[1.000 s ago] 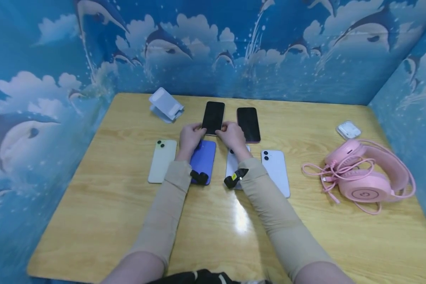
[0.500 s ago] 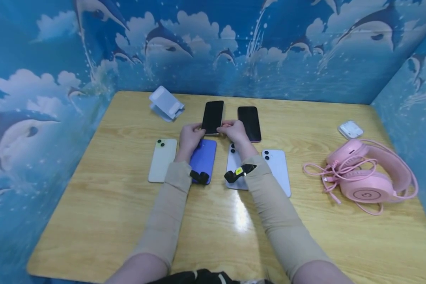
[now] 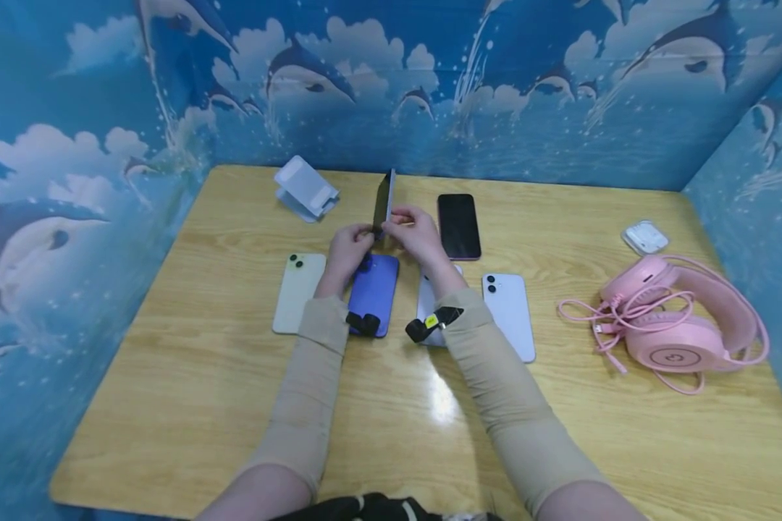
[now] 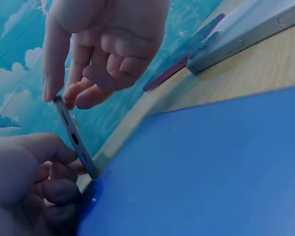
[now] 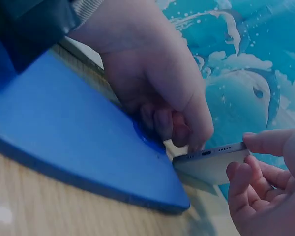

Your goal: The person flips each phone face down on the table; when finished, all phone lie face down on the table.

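A black-screened phone (image 3: 383, 201) stands tipped up on its long edge near the back of the table in the head view. My left hand (image 3: 348, 255) pinches its lower left corner between thumb and finger. On the raised side, my right hand (image 3: 420, 235) pinches the same phone, thumb on the screen side and fingers behind. The left wrist view shows the phone's port end (image 4: 75, 138) between both hands; its pale back (image 5: 214, 168) appears in the right wrist view. A blue-purple phone (image 3: 374, 297) lies beneath my left wrist.
A pale yellow phone (image 3: 297, 293), a white phone (image 3: 510, 315), and one partly hidden under my right wrist lie in front. Another black-screened phone (image 3: 459, 226) lies right. A folding phone stand (image 3: 306, 189), pink headphones (image 3: 671, 344) and a small white case (image 3: 645, 237) surround them.
The phone lay screen up, flat or nearly so; now its right side is lifted and it stands on edge. My right hand has shifted slightly left and up with it.
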A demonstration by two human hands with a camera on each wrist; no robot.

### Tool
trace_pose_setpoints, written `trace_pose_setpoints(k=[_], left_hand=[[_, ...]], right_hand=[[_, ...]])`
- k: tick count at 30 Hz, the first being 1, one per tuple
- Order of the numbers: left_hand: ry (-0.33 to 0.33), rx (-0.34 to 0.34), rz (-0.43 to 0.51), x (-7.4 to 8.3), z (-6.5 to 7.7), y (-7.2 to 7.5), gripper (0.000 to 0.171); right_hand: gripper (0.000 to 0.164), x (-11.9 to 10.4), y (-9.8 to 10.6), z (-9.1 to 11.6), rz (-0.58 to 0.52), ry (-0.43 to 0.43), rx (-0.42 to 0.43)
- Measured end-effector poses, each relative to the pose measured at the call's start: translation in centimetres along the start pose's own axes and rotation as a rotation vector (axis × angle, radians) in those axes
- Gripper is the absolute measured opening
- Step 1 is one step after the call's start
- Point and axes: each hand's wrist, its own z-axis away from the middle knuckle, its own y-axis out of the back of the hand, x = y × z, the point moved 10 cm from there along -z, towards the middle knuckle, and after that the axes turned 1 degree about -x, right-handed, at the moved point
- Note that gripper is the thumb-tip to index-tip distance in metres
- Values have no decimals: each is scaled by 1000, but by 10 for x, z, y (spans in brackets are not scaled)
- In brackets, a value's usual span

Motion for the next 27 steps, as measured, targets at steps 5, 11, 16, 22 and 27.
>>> trace_pose_setpoints(k=[5, 11, 16, 22, 27], left_hand=[[4, -6, 12, 9, 2, 7, 41], [-1, 8, 3, 21, 5, 18, 38], [-24, 27, 17, 26, 7, 27, 38], [-51, 85, -14, 27, 9, 39, 40], [-14, 127, -43, 21, 11, 47, 39]], right_hand=[[42, -10, -15, -1, -9, 56, -52], [41, -11, -26, -2, 0, 50, -91], [40, -9, -33, -2, 78, 28, -162], [50, 3, -41, 1, 287, -22, -256], [60, 14, -39, 3, 333, -82, -264]])
